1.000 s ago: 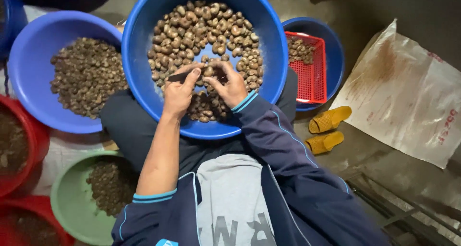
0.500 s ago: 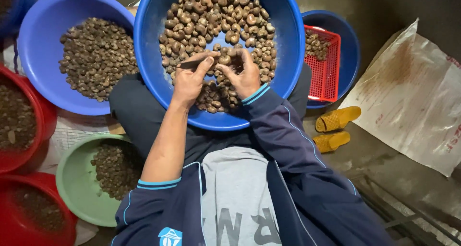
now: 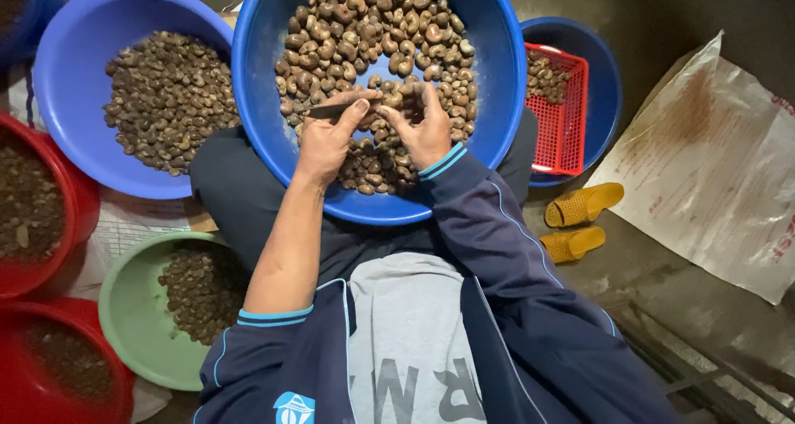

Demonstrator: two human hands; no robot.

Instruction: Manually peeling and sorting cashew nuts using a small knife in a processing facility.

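- At your far left, two red tubs hold dark, crumbly shell scraps.
- Just right of them, a green basin by your left knee carries a small heap of brown pieces.
- Above it, a blue basin is spread with small brown nuts.
- On your lap sits the big blue basin, heaped with cashew nuts in shell.
- Your left hand keeps a tight grip on a thin dark tool, tip over the heap.
- Your right hand pinches one nut in a narrow grip, touching the tool.
- Farther right, a red mesh basket with a few nuts rests in a smaller blue basin.
- Yellow sandals lie on the floor.
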